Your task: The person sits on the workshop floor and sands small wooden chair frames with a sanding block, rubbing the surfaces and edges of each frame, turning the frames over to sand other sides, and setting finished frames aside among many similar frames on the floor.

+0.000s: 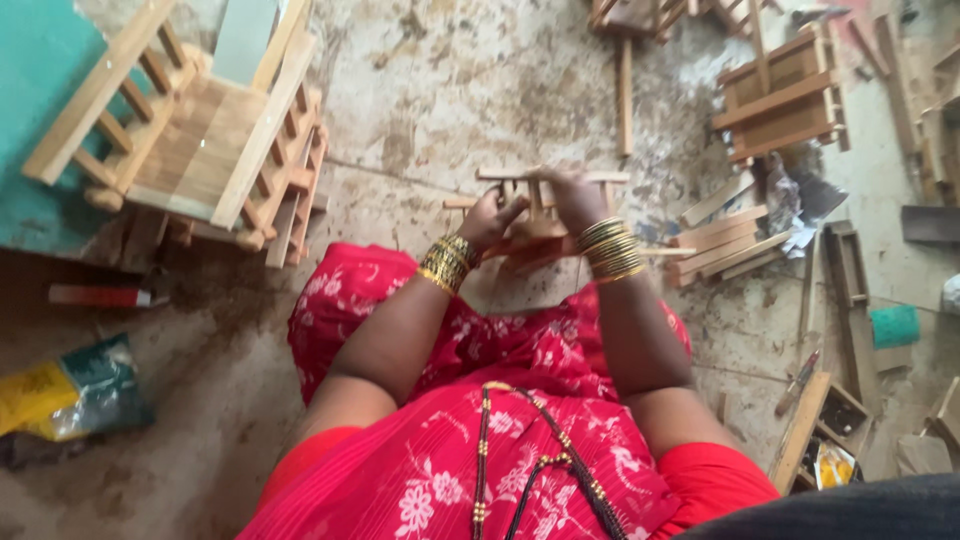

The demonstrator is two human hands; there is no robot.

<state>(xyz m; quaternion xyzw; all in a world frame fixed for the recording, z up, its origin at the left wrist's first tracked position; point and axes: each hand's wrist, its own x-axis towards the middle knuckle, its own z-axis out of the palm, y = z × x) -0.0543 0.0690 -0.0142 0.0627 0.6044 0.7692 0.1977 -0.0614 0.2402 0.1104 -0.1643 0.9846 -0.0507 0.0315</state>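
Observation:
I sit on the floor in red flowered cloth, both wrists ringed with gold bangles. My left hand (490, 217) and my right hand (573, 198) both grip a small wooden frame (540, 178) of thin slats, held over my knees. The left fingers curl around its lower left side. The right hand lies over the top rail and the right upright. The frame's lower part is hidden behind my hands.
A finished slatted wooden stand (215, 140) rests at the left on a teal board (40, 120). Loose slats (725, 245) and another wooden frame (785, 95) lie to the right. A plastic bag (70, 390) and a red-handled tool (100, 296) lie at the left.

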